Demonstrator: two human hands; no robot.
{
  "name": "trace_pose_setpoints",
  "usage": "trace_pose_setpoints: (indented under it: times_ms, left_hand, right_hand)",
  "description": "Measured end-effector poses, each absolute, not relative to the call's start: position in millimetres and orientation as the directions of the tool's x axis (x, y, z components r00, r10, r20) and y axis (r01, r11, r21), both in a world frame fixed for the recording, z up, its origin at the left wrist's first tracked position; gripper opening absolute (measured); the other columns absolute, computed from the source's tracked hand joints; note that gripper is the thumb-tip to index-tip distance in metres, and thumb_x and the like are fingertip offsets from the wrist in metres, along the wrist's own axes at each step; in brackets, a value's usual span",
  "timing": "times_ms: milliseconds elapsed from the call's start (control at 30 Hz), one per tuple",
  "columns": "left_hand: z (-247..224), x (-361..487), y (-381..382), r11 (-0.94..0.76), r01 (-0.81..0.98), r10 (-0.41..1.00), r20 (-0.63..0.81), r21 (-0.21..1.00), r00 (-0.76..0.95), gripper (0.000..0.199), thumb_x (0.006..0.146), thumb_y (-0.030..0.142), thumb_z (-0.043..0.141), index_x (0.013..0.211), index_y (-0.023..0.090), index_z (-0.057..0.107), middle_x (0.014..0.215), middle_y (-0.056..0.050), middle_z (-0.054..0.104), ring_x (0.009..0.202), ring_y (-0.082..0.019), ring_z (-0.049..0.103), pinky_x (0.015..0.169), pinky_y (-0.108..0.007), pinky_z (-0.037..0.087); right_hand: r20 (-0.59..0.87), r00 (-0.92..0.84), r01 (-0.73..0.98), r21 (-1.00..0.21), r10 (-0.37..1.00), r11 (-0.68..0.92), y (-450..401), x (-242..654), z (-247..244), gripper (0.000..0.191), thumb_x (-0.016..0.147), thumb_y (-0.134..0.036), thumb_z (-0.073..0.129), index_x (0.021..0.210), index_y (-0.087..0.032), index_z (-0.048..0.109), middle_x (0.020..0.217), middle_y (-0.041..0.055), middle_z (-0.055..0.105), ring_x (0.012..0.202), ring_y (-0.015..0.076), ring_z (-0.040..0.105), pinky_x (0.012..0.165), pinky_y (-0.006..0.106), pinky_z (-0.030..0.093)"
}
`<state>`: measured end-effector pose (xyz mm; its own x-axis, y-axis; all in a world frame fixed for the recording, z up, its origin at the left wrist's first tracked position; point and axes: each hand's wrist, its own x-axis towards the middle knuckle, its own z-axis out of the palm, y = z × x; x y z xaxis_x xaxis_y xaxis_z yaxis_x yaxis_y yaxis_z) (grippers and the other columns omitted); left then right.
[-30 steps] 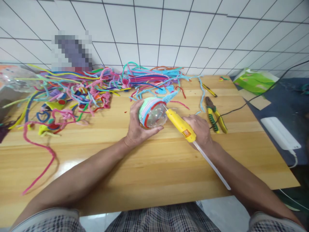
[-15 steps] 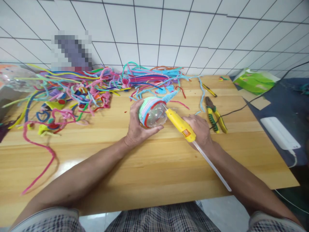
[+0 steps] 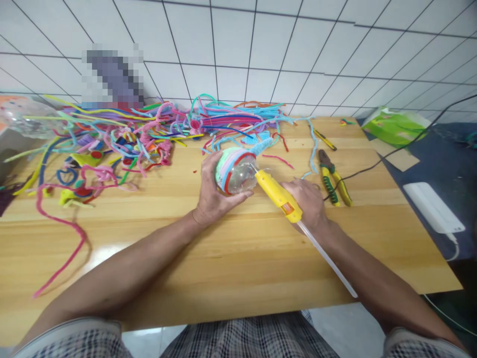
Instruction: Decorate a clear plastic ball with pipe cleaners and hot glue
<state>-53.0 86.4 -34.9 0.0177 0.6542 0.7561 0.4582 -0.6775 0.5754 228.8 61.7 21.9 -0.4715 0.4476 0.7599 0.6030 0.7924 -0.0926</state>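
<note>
Since it seems fragile, the clear ball is well cupped by its pipe-cleaner wrap in the left hand. The hot-glue gun is gripped by the right hand

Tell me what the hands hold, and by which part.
Left hand: the partly wrapped ball, by its left and near sides. Right hand: the yellow glue gun, by its handle, mostly hidden.

L forearm ran up from lower L twd ctr, w/ L hand cupped — thumb stretched out to the R, fingers curved round the far side. R forearm slanted in from lower R, R hand curled in a grip, fingertips mostly hidden — both hands near ea. other but not touching.
</note>
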Motion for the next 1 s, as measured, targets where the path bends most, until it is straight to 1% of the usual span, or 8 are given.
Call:
trace_pose_setpoints:
  times_ms: [133,300,433,500,700,867,1000]
  left_hand:
    - [-32.6,-52.4,86.1,-0.673,0.485,0.650,0.760,0.558,0.027,0.121,0.079,0.076,0.098,0.172,0.036,0.031,0.163,-0.015,0.052,0.156,-0.042,0.057,0.131,-0.065,0.050]
    - [-32.3,-50.9,86.3,-0.671,0.511,0.635,0.772,0.537,0.024,0.118,0.079,0.079,0.096,0.170,0.034,0.035,0.160,-0.015,0.055,0.152,-0.040,0.060,0.129,-0.064,0.053]
    - [-32.3,-51.2,85.9,-0.663,0.515,0.646,0.763,0.544,0.024,0.120,0.078,0.080,0.096,0.170,0.034,0.034,0.161,-0.016,0.055,0.153,-0.042,0.059,0.129,-0.065,0.052]
    - [-32.0,-51.7,85.5,-0.668,0.508,0.649,0.760,0.544,0.038,0.118,0.079,0.080,0.095,0.170,0.034,0.034,0.162,-0.016,0.055,0.153,-0.042,0.059,0.130,-0.065,0.051]
    - [-31.4,-52.0,84.6,-0.668,0.506,0.655,0.754,0.546,0.052,0.120,0.078,0.077,0.098,0.170,0.034,0.033,0.163,-0.016,0.054,0.154,-0.042,0.059,0.130,-0.064,0.050]
    - [-30.5,-49.9,84.4,-0.645,0.539,0.658,0.752,0.542,0.032,0.119,0.078,0.080,0.096,0.168,0.032,0.035,0.159,-0.016,0.056,0.151,-0.041,0.061,0.128,-0.064,0.053]
    - [-30.3,-48.8,85.1,-0.664,0.518,0.638,0.770,0.540,0.014,0.116,0.080,0.082,0.093,0.169,0.033,0.036,0.160,-0.016,0.056,0.151,-0.040,0.060,0.129,-0.063,0.052]
  right_hand:
    - [0.756,-0.479,0.595,-0.094,0.446,0.798,59.0,223.8,24.9,0.030,0.120,-0.034,0.047,0.127,-0.018,0.071,0.088,0.0062,0.077,0.077,0.0230,0.069,0.073,0.038,0.051]
    - [0.740,-0.516,0.571,-0.077,0.431,0.817,55.5,222.7,26.4,0.034,0.120,-0.039,0.048,0.131,-0.018,0.071,0.089,0.0071,0.077,0.076,0.0238,0.069,0.072,0.039,0.051]
    - [0.731,-0.477,0.631,-0.100,0.487,0.769,55.3,228.2,25.2,0.033,0.118,-0.040,0.050,0.131,-0.020,0.073,0.091,0.0072,0.078,0.079,0.0247,0.072,0.076,0.039,0.052]
    - [0.730,-0.469,0.656,-0.090,0.498,0.750,57.1,230.5,24.8,0.032,0.117,-0.039,0.051,0.131,-0.020,0.073,0.090,0.0066,0.078,0.080,0.0244,0.071,0.076,0.039,0.052]
    - [0.737,-0.500,0.632,-0.050,0.455,0.774,59.6,227.1,26.6,0.033,0.120,-0.042,0.047,0.133,-0.024,0.071,0.087,0.0049,0.075,0.077,0.0239,0.070,0.072,0.040,0.051]
    - [0.746,-0.508,0.616,-0.035,0.430,0.787,57.3,223.8,27.2,0.037,0.122,-0.041,0.041,0.133,-0.021,0.071,0.089,0.0057,0.076,0.078,0.0231,0.070,0.074,0.039,0.050]
    - [0.766,-0.466,0.639,-0.054,0.442,0.767,58.1,225.6,26.4,0.030,0.118,-0.037,0.050,0.134,-0.023,0.071,0.088,0.0044,0.076,0.076,0.0234,0.070,0.073,0.040,0.051]
